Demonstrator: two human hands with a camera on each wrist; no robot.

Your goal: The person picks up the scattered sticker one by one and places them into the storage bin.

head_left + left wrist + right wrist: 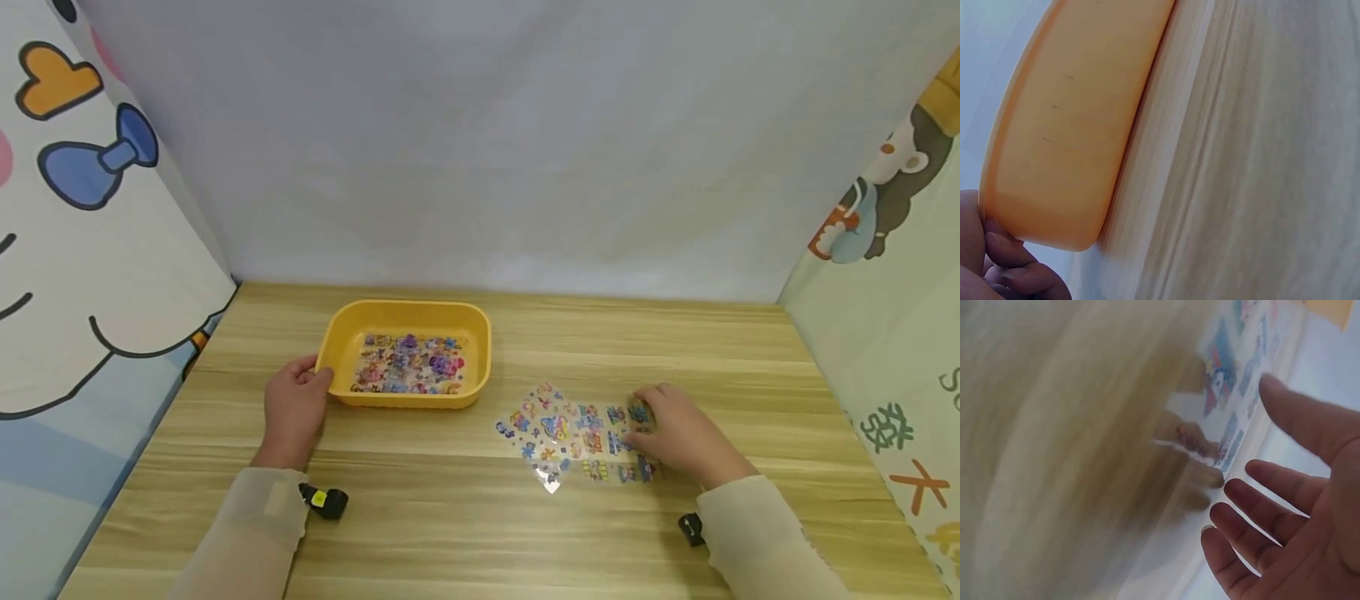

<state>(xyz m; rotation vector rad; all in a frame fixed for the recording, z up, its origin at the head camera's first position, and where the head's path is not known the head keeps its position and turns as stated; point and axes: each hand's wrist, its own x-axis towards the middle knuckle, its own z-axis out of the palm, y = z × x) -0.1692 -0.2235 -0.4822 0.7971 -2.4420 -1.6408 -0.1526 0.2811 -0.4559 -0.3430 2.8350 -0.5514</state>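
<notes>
A yellow plastic tray (pixel 411 400) stands on the wooden table, with clear sticker sheets (pixel 390 367) printed with small colourful figures lying inside. At its left end, my left hand (pixel 295 408) grips the rim; the left wrist view shows the curled fingers (pixel 1029 275) against the tray's outer wall (pixel 1072 125). Two more transparent sticker sheets, one turned like a diamond (pixel 543 433) and one squarer (pixel 611 442), lie overlapping to the right of the tray. Over the right edge of the squarer sheet is my right hand (pixel 682 433), its thumb and fingers spread apart in the right wrist view.
A pale grey cloth (pixel 510 150) hangs behind the table's back edge. Printed cartoon cloths flank the table on the left (pixel 97 275) and right (pixel 900 333). Black devices sit at the left wrist (pixel 326 502) and right wrist (pixel 692 529).
</notes>
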